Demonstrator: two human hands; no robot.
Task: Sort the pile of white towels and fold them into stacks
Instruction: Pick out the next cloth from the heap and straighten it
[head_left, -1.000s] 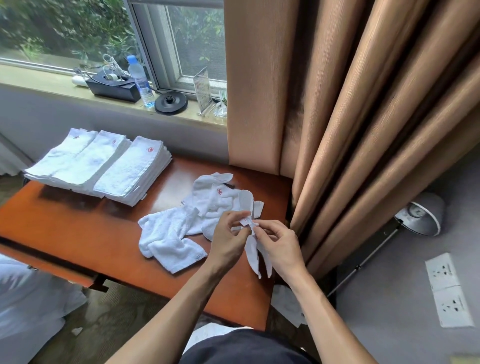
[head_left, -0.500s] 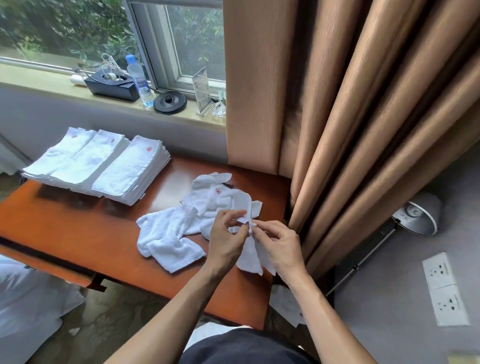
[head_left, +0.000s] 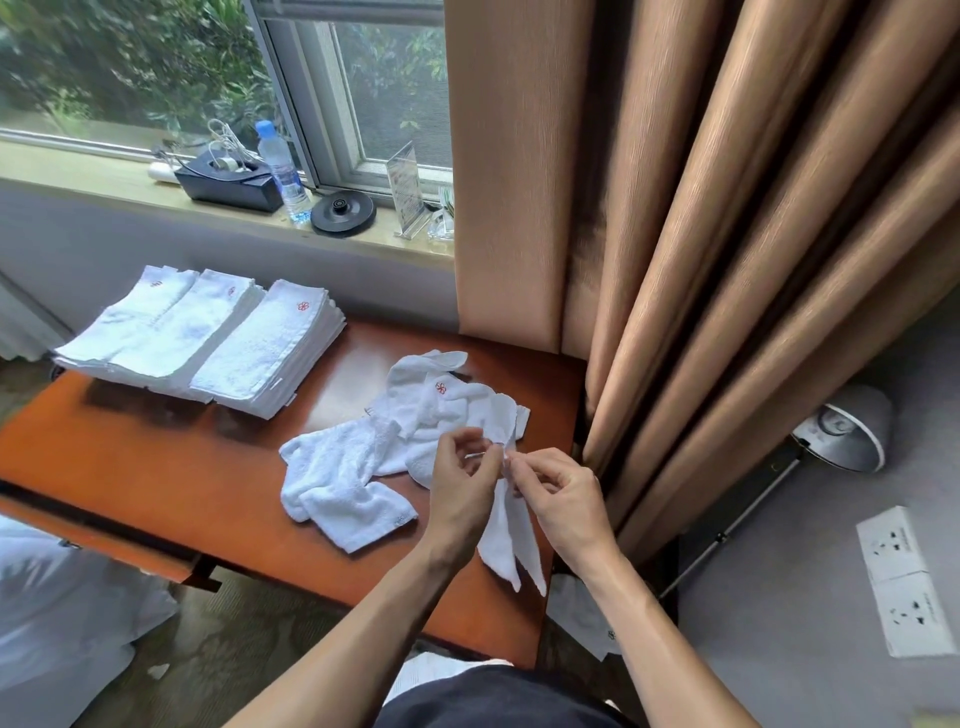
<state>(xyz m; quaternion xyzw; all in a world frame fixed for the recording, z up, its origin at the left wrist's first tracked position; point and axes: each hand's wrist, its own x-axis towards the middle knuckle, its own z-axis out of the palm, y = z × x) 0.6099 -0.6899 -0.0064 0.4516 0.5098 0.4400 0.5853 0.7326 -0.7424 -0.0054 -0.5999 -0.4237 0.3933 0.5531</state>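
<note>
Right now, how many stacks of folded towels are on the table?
3, side by side at its far left: left stack, middle stack, right stack. None appears hidden.

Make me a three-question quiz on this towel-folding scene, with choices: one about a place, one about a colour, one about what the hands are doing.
1. Where do the folded towels lie?
A) on the floor
B) on the table's far left part
C) on the window sill

2. What colour is the water bottle's cap?
A) red
B) green
C) blue

3. What are the two hands doing?
A) both pinching one towel
B) resting flat on the table
C) holding the curtain

Answers: 1 B, the stacks sit there near the wall. 2 C, the cap is blue. 3 A, the left hand and right hand pinch the towel's top, which hangs between them.
</note>
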